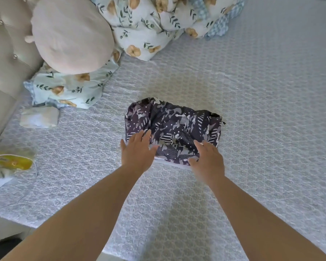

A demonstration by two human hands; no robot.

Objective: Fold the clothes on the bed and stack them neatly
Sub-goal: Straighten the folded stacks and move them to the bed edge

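Note:
A dark patterned garment (177, 125), purple-black with grey and white marks, lies folded into a rough rectangle in the middle of the bed (252, 110). A white edge of something shows under its near side. My left hand (137, 151) lies flat with straight fingers on the garment's near left corner. My right hand (208, 160) rests with straight fingers on the near right part of the garment. Neither hand grips the cloth.
A floral duvet (158, 21) is bunched at the far side, with a floral pillow (70, 89) and a round beige cushion (70, 34) at the left by the tufted headboard (4, 53). A small pale folded cloth (39, 117) and a yellow item (9, 162) lie at the left edge.

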